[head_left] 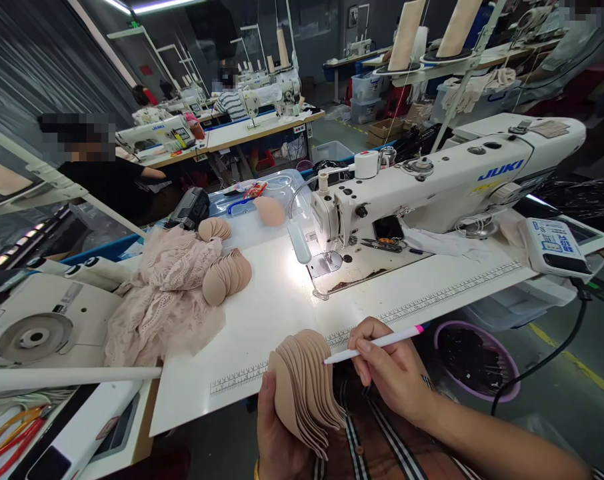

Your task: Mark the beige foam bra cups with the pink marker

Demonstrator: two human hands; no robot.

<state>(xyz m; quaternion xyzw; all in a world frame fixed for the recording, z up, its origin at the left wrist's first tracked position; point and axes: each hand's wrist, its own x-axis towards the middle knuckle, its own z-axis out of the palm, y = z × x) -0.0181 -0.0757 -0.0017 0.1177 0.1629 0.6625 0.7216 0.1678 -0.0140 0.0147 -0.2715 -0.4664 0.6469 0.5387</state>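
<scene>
My left hand [277, 433] grips a fanned stack of beige bra cups [302, 387] at the table's front edge, thumb on the near cup, with its other fingers hidden behind the stack. In my right hand [387, 370] is a white marker pen [382, 343] with a pink end, pinched between thumb and fingers. The pen's tip points left and is at the edges of the stacked cups; whether it touches them I cannot tell. Another fanned stack of beige cups [227, 277] lies on the table beside a heap of pale pink lace fabric [177, 287].
A JUKI sewing machine [432, 180] stands at the right, with scissors [382, 245] and a black phone [388, 228] by its base. A ruler strip [447, 290] runs along the table's front. A purple basket [512, 390] sits below at right. Co-workers sit at machines farther back.
</scene>
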